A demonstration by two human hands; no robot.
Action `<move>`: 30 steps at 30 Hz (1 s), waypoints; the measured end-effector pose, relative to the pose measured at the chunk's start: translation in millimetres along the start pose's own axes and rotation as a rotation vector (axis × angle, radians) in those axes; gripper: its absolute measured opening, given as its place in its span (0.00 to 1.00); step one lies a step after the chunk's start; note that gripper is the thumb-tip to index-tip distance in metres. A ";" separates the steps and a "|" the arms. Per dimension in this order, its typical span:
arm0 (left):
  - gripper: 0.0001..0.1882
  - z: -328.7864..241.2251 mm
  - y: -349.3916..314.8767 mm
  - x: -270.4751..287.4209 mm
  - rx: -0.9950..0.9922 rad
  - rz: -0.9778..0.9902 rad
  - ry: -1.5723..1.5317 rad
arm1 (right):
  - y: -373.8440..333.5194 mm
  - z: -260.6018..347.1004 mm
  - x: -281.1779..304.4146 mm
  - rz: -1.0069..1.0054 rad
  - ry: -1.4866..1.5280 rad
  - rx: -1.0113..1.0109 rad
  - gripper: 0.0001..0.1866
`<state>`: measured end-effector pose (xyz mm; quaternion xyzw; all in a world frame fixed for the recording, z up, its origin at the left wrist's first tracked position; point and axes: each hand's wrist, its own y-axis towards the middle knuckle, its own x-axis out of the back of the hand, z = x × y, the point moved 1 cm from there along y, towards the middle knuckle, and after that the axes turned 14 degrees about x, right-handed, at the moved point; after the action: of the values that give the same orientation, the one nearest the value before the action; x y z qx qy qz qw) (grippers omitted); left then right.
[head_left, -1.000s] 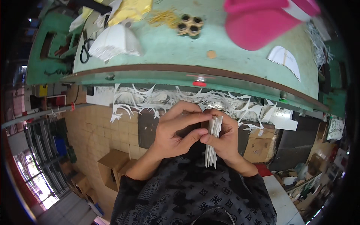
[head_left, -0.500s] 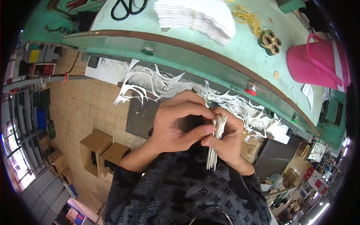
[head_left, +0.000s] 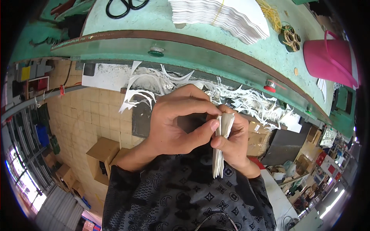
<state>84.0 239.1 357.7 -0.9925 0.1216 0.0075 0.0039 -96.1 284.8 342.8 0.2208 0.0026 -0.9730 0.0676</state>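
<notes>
A thin stack of white, sheet-like pieces [head_left: 218, 158] stands on edge in front of my chest, its layers hanging down toward my shirt. My right hand [head_left: 236, 140] is closed round it, thumb pressed on the near side. With thumb and fingertips, my left hand [head_left: 179, 121] pinches the stack's upper left edge. What the pieces are made of I cannot tell. On the green bench beyond lies a larger bundle of white cut pieces [head_left: 219, 17], tied with a yellow band.
Black-handled scissors [head_left: 118, 9], yellow rubber bands [head_left: 269, 14], a small cluster of round tubes [head_left: 289, 37] and a pink bucket [head_left: 327, 57] are on the green bench [head_left: 235, 48]. White scrap strips [head_left: 246, 104] fill a ledge below its edge. Cardboard boxes [head_left: 101, 154] stand on the tiled floor at left.
The view has shifted a little, so the bench things sit farther right. Both hands keep hold of the stack, whose top layers look slightly more spread.
</notes>
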 end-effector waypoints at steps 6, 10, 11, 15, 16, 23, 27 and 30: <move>0.12 -1.3 8.1 2.2 -0.022 0.039 0.029 | 3.3 1.6 -7.7 -0.056 -0.061 0.080 0.34; 0.11 -4.1 9.3 1.2 -0.014 0.016 0.022 | 6.8 2.4 -6.5 -0.033 -0.098 0.098 0.34; 0.11 -4.5 9.4 1.2 -0.008 0.002 0.023 | 7.2 2.4 -6.8 -0.032 -0.095 0.099 0.34; 0.11 -3.3 9.8 5.7 -0.024 0.019 0.045 | 7.7 0.3 -2.2 0.007 -0.075 0.071 0.33; 0.11 -0.7 9.8 6.3 -0.038 0.017 0.052 | 7.7 -1.0 -0.5 0.024 -0.067 0.058 0.33; 0.11 5.4 5.8 12.2 0.004 -0.002 -0.005 | 11.7 -5.8 -8.9 -0.027 0.002 -0.015 0.31; 0.11 1.4 5.7 16.9 0.001 -0.010 0.000 | 15.5 -3.7 -14.3 -0.022 0.011 -0.052 0.26; 0.11 2.0 5.5 19.7 0.002 -0.013 -0.015 | 19.1 -2.4 -18.6 -0.017 0.020 -0.066 0.21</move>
<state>101.8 229.0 355.4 -0.9932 0.1152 0.0146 0.0058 -76.0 268.3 349.2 0.2280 0.0375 -0.9707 0.0665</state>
